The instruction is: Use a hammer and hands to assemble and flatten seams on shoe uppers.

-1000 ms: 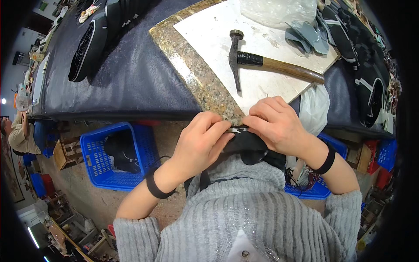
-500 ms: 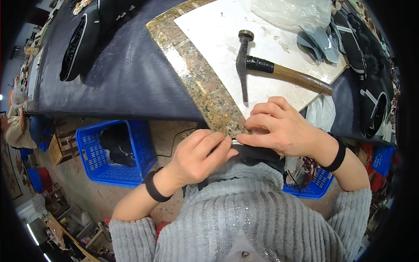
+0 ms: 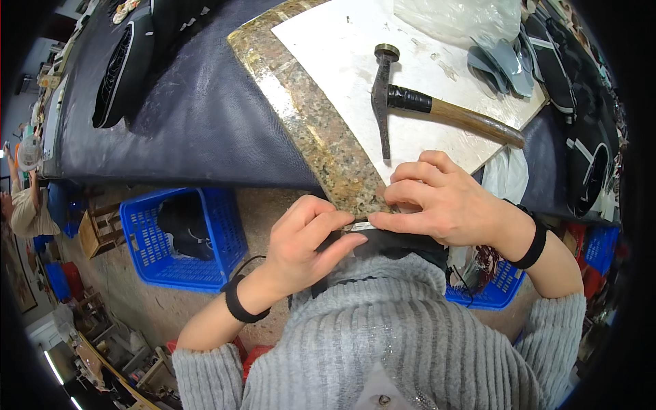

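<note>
Black fabric piece (image 3: 403, 244) lies at the granite slab's (image 3: 331, 154) near corner, before the body. Right hand (image 3: 444, 212): grip closed on its edge. Left hand (image 3: 301, 236): thumb and forefinger parted there; cannot tell if gripping. Hammer (image 3: 410, 99) beyond, on white board (image 3: 342, 55).

Grey ribbed knit sweater (image 3: 444, 342), fuzzy-looking; shiny specks (image 3: 389, 343) scattered down the front. Pale pointed patch (image 3: 369, 393) at lower centre, small round dark stud (image 3: 384, 399) on it. Sleeves (image 3: 208, 376) same grey knit, forearms uncovered. Plain black band on each wrist (image 3: 237, 301). Hands (image 3: 304, 239) bare.
</note>
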Demonstrator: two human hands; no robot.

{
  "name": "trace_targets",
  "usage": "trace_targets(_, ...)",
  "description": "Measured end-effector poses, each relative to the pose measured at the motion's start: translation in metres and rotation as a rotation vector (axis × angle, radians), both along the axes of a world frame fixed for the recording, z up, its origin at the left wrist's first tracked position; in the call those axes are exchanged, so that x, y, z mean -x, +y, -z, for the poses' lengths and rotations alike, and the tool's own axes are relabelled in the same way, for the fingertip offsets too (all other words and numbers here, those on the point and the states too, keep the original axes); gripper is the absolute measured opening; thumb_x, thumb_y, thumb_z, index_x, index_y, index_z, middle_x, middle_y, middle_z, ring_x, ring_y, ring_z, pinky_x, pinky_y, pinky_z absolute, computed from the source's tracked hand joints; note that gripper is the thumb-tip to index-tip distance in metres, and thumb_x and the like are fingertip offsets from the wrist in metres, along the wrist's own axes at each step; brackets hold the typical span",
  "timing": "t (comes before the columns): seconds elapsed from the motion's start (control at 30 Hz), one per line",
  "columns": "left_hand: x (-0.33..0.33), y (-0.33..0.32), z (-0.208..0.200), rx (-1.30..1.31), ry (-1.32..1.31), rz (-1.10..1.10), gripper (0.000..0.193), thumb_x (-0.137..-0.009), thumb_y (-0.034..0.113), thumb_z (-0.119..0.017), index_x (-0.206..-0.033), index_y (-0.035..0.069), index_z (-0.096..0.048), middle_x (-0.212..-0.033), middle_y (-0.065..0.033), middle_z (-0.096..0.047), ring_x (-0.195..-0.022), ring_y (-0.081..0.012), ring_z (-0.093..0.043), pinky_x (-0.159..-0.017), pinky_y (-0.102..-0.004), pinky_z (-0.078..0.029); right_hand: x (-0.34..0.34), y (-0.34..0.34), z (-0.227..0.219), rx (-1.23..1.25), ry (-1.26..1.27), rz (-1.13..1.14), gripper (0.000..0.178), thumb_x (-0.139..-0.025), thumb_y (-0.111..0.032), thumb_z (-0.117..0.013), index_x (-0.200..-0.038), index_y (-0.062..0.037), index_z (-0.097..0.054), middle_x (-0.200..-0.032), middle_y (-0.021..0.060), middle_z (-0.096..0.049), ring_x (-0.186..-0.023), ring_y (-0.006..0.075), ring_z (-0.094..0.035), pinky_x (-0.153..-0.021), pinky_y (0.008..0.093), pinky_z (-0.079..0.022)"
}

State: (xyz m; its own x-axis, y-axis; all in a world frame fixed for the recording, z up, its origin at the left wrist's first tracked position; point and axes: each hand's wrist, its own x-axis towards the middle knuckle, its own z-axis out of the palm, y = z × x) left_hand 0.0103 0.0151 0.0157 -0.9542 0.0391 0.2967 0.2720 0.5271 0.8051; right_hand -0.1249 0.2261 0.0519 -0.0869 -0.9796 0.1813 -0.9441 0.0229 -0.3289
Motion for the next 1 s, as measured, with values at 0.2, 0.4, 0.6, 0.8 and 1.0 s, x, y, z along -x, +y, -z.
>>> trace_targets(0.2,0.004,-0.003,0.002,0.227,0.268,0.095,0.032,-0.063,0.01,-0.083,-0.089,0.002,-0.065,-0.078,-0.0073,-0.055,-0.068,-0.0213,-0.055,-0.056,-0.0288,-0.045,-0.001,-0.001,0.0,-0.021,-0.03,0.027,0.032,-0.076,-0.014,-0.056,-0.107,-0.0185,-0.064,-0.101,-0.0005,-0.057,-0.107,0.0192,-0.052,-0.089,0.034,-0.037)
trace_targets(0.4,0.007,-0.005,0.006,0.319,0.364,0.155,0.025,-0.069,0.011,-0.077,-0.086,0.002,-0.062,-0.082,-0.0068,-0.056,-0.073,-0.0222,-0.054,-0.06,-0.0306,-0.049,-0.003,-0.001,-0.002,-0.02,0.026,-0.002,0.033,-0.076,-0.015,-0.056,-0.108,-0.018,-0.064,-0.098,0.0,-0.057,-0.107,0.0197,-0.052,-0.088,0.0345,-0.038)
trace_targets(0.6,0.008,-0.007,0.008,0.341,0.418,0.177,0.03,-0.064,0.011,-0.081,-0.087,0.003,-0.063,-0.08,-0.0072,-0.055,-0.068,-0.023,-0.055,-0.055,-0.0314,-0.046,-0.002,-0.003,-0.004,0.004,0.029,-0.017,0.031,-0.076,-0.015,-0.057,-0.106,-0.0175,-0.064,-0.098,0.0003,-0.057,-0.108,0.0196,-0.052,-0.088,0.0354,-0.039)
trace_targets(0.8,0.008,-0.002,0.007,0.208,0.288,0.126,0.032,-0.064,0.009,-0.081,-0.09,0.003,-0.064,-0.08,-0.0066,-0.055,-0.068,-0.0229,-0.054,-0.056,-0.0311,-0.046,-0.001,-0.001,-0.003,0.006,0.044,-0.006,0.029,-0.075,-0.016,-0.058,-0.104,-0.0174,-0.064,-0.096,-0.0007,-0.056,-0.107,0.0187,-0.052,-0.088,0.0352,-0.039)
trace_targets(1.0,0.008,-0.007,0.006,0.338,0.353,0.199,0.027,-0.07,0.012,-0.076,-0.091,0.001,-0.064,-0.083,-0.0058,-0.055,-0.074,-0.0207,-0.053,-0.061,-0.0305,-0.049,-0.001,0.001,-0.003,0.03,0.025,-0.028,0.028,-0.074,-0.015,-0.058,-0.102,-0.0172,-0.064,-0.096,-0.0013,-0.056,-0.107,0.0185,-0.052,-0.088,0.0344,-0.038)
